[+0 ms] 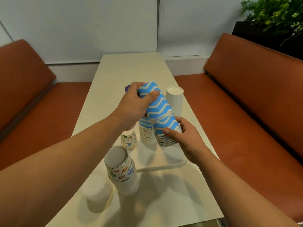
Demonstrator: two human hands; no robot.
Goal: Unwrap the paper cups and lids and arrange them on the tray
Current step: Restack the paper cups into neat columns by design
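Note:
Both hands hold a tilted stack of blue-and-white zigzag paper cups [161, 112] above the table. My left hand [136, 105] grips its upper part, thumb across the top cup. My right hand [185, 136] grips the lower part near the rims. Behind it, another stack of zigzag cups [146, 133] stands upside down. A plain white cup stack [174, 100] stands to the right. Two stacks of cups with colourful prints stand nearer: a small one [129, 140] and a taller one [122, 171]. A stack of white lids [97, 188] sits at the front left.
The cream table [131, 69] runs away from me between two orange-brown benches [246, 95]. A purple object [127, 87] peeks out behind my left hand. A potted plant [275, 15] stands at the back right. A pale raised edge [164, 167] crosses the table under my right arm.

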